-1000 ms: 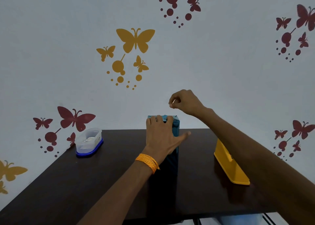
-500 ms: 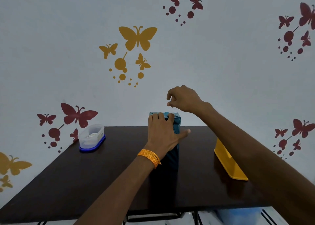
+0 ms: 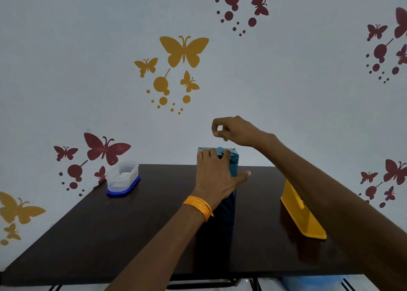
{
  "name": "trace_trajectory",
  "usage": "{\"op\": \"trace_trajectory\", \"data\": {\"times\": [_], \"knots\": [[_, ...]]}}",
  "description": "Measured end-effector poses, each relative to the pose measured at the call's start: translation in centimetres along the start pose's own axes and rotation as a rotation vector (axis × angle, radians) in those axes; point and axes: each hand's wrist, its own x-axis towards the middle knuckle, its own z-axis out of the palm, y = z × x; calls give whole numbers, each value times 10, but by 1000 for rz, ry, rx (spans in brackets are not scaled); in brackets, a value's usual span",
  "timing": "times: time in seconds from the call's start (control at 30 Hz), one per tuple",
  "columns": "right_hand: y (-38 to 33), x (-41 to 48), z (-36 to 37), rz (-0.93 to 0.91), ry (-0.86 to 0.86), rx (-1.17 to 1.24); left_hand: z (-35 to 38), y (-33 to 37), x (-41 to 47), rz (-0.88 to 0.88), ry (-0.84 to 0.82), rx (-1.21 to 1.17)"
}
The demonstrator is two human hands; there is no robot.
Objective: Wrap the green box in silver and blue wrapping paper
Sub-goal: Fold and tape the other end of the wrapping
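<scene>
The wrapped box (image 3: 233, 163), covered in blue paper, stands upright mid-counter (image 3: 110, 235). The left grip (image 3: 214, 176) presses on it, fingers laid over the folded top edge, thumb splayed. The right grip (image 3: 233, 128) hovers just above the box, thumb and forefinger pinched into a ring; whether they hold anything is too small to tell

The left hand (image 3: 214, 177) lies spread; the right hand (image 3: 236, 129) hovers, fingers (image 3: 221, 121) pinched.

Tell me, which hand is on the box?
The left hand, with the orange wrist thread, rests on top of the wrapped box; the right hand hangs above it, fingertips pinched.
</scene>
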Motion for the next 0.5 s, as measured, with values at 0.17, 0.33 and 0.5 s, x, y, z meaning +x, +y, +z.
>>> {"op": "trace_trajectory", "data": {"times": [0.17,0.33,0.5], "knots": [[13,10,16,-56,-126,42,1,-2,1,-6,26,-25],[23,17,22,-73,-147,76,6,-1,0,-6,57,-6],[28,18,24,-45,-125,142,9,-1,2,3,75,21]]}}
